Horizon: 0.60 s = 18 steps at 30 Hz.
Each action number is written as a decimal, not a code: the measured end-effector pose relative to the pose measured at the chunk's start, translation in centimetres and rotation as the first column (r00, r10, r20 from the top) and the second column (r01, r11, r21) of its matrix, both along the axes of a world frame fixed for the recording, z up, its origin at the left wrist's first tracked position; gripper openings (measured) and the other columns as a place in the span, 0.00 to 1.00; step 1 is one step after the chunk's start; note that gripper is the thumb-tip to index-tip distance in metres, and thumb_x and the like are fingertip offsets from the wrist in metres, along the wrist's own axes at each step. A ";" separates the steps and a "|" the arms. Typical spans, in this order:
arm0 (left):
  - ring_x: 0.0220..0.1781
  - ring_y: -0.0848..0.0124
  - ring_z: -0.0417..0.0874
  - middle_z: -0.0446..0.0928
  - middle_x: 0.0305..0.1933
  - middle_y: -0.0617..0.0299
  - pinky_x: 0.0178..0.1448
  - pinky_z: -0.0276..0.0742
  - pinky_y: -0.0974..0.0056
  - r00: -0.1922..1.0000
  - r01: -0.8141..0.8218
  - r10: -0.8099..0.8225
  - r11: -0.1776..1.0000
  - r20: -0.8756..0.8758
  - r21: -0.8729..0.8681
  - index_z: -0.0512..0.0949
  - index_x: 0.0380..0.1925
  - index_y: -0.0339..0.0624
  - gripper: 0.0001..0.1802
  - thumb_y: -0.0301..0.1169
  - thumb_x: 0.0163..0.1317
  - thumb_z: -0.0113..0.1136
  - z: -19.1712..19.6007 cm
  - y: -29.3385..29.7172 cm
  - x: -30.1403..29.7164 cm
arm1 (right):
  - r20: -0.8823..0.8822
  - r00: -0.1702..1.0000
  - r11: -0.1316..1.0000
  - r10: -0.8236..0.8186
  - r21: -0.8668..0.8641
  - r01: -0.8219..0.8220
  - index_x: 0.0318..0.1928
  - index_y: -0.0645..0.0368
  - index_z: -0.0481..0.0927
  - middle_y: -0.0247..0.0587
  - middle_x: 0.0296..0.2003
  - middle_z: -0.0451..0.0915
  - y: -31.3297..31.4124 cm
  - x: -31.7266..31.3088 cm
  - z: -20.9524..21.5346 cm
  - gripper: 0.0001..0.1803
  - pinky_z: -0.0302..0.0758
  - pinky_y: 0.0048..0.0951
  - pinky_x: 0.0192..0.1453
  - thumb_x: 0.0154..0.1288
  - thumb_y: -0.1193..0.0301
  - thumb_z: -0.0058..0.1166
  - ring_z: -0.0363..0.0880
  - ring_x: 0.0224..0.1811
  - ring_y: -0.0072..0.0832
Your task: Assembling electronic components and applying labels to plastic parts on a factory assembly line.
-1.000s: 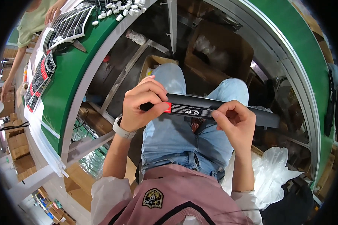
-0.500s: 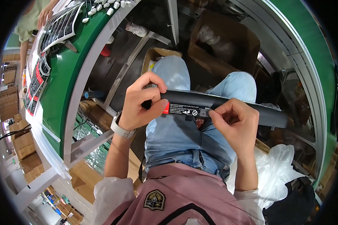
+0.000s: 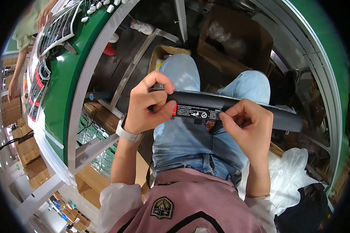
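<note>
A long black plastic housing (image 3: 256, 110) lies crosswise over my thighs, slightly lower at its right end. On its near side is a black label (image 3: 198, 113) with a red end, white print and small pictograms. My left hand (image 3: 151, 105), with a pale watch at the wrist, is closed at the label's red end; its thumb presses there and its index finger bends over the housing's upper edge. My right hand (image 3: 247, 124) pinches the label's other end between thumb and index finger. How firmly the label sticks to the housing cannot be seen.
To the left stands a green-topped table (image 3: 66, 73) with label sheets (image 3: 60, 29) and small white connectors (image 3: 101, 6). Another person's arm (image 3: 18, 73) shows beyond it. Ahead sits an open cardboard box (image 3: 237, 39) under a metal frame. White plastic bags (image 3: 293, 178) lie at my right.
The hands keep their hold on the label and hardly move; the whole view shifts slightly. The other person's second arm now reaches down at the far left.
</note>
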<state>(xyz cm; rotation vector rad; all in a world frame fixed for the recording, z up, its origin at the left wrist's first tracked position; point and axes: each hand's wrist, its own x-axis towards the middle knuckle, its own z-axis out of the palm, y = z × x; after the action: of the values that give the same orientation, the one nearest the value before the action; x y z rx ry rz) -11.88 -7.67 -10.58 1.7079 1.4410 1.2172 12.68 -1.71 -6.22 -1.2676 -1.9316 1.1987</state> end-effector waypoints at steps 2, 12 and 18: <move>0.34 0.70 0.76 0.75 0.39 0.56 0.32 0.68 0.69 0.998 0.044 -0.046 0.996 0.031 0.073 0.59 0.11 0.41 0.20 0.17 0.41 0.64 -0.5 0.2 -0.4 | 0.001 1.000 0.999 -0.008 -0.040 0.008 0.25 0.65 0.79 0.28 0.19 0.78 0.1 0.0 -0.1 0.08 0.63 0.13 0.23 0.53 0.79 0.67 0.70 0.19 0.08; 0.40 0.64 0.77 0.75 0.39 0.55 0.43 0.72 0.64 0.993 0.042 -0.050 0.997 0.111 0.069 0.58 0.11 0.41 0.22 0.17 0.43 0.65 -0.6 -0.1 -0.6 | 0.004 1.000 0.998 -0.011 -0.065 0.011 0.24 0.64 0.79 0.28 0.18 0.78 0.0 -0.1 -0.1 0.08 0.64 0.13 0.23 0.52 0.78 0.67 0.70 0.18 0.08; 0.38 0.66 0.75 0.75 0.39 0.56 0.41 0.70 0.65 0.991 0.045 -0.054 0.997 0.123 0.068 0.59 0.11 0.42 0.22 0.17 0.44 0.66 -0.9 0.0 -0.7 | 0.014 1.000 1.000 0.012 -0.025 -0.012 0.24 0.64 0.79 0.28 0.18 0.78 0.0 -0.1 -0.1 0.07 0.64 0.13 0.23 0.53 0.79 0.66 0.70 0.18 0.08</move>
<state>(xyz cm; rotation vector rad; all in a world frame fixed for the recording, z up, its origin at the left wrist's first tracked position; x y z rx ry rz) -12.60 -7.71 -11.44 1.6686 1.2909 1.3324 12.59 -1.70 -6.30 -1.2823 -1.9430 1.2258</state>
